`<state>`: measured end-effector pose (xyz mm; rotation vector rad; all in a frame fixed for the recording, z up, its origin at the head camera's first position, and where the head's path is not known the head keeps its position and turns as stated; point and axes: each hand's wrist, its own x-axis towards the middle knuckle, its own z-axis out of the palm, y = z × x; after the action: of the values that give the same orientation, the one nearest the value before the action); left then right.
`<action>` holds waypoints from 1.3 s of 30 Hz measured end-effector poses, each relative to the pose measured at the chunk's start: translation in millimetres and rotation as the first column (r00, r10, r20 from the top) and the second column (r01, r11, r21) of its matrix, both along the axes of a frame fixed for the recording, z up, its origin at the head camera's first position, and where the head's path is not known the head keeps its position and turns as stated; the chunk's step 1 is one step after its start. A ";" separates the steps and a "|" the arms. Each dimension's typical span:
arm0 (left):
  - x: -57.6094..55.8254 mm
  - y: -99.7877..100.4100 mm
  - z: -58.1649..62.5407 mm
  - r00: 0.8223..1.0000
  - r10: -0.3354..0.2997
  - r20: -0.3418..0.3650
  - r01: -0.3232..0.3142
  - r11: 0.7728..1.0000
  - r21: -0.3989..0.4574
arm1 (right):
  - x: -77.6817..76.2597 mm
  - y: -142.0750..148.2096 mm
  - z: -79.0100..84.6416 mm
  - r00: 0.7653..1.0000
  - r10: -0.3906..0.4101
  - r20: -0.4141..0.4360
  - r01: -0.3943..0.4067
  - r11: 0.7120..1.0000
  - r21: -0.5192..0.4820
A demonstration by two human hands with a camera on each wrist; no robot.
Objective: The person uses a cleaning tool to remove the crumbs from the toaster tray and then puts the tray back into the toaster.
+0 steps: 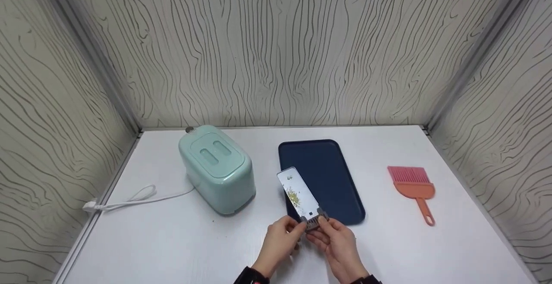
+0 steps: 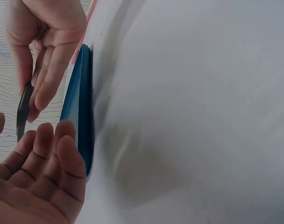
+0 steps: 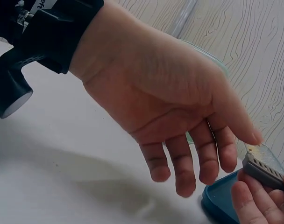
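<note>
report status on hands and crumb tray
Left hand, right hand both gripping crumb tray by grey end. Yellowish crumbs on it. No obstruction seen.

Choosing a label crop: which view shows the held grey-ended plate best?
Head: nearly the whole plate shows, with its speckled face visible. Left wrist catches only a thin dark edge; right wrist shows the grey slotted end larger, but little of the face.
</note>
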<state>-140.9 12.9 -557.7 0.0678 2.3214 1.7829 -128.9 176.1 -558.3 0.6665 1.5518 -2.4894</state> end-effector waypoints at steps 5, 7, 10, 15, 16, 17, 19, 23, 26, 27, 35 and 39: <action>0.4 6.7 -2.6 0.999 0.030 0.029 -0.030 1.000 0.008 | -0.2 -3.2 -2.5 1.000 -0.012 -0.006 0.012 1.000 0.012; 0.8 8.6 -3.6 0.999 0.048 0.020 -0.048 0.999 0.012 | -0.3 -4.1 -3.3 1.000 -0.017 -0.010 0.017 1.000 0.003; 1.2 11.5 -4.6 0.997 0.063 0.037 -0.065 0.997 0.035 | -0.1 -5.5 -4.1 0.999 -0.027 -0.018 0.027 1.000 -0.015; 1.5 14.6 -4.5 0.990 0.063 0.127 -0.080 0.989 0.127 | 1.0 -8.3 -4.9 0.999 -0.048 -0.023 0.047 0.998 -0.042; 1.8 15.1 -4.4 0.988 0.065 0.142 -0.087 0.985 0.149 | 1.2 -8.8 -5.0 0.998 -0.052 -0.019 0.051 0.998 -0.046; 2.2 15.7 -4.7 0.986 0.068 0.151 -0.094 0.980 0.174 | 1.4 -9.1 -5.2 0.998 -0.056 -0.016 0.055 0.997 -0.050; 2.9 17.0 -4.8 0.983 0.077 0.165 -0.112 0.971 0.212 | 1.6 -9.1 -5.7 0.998 -0.058 -0.015 0.057 0.996 -0.063; 3.4 19.7 -4.6 0.979 0.085 0.186 -0.132 0.956 0.262 | 2.2 -7.5 -6.6 0.998 -0.052 -0.019 0.051 0.995 -0.083; 2.7 20.4 -4.8 0.976 0.087 0.199 -0.141 0.951 0.274 | 2.1 -5.2 -6.8 0.999 -0.032 -0.029 0.029 0.995 -0.090; 2.4 20.3 -4.7 0.975 0.087 0.203 -0.143 0.950 0.277 | 1.9 -4.5 -6.7 0.999 -0.024 -0.028 0.021 0.996 -0.091; -0.8 17.4 -4.7 0.972 0.076 0.221 -0.143 0.942 0.304 | 0.6 0.4 -5.2 1.000 0.017 -0.010 -0.018 0.995 -0.099; -3.1 16.5 -5.6 0.972 0.074 0.222 -0.141 0.942 0.305 | 0.2 1.5 -5.4 0.999 0.036 -0.011 -0.036 0.997 -0.063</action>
<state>-144.0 29.4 -563.3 -0.1910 1.9099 2.0947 -128.7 177.6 -563.7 0.6127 1.4682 -2.5074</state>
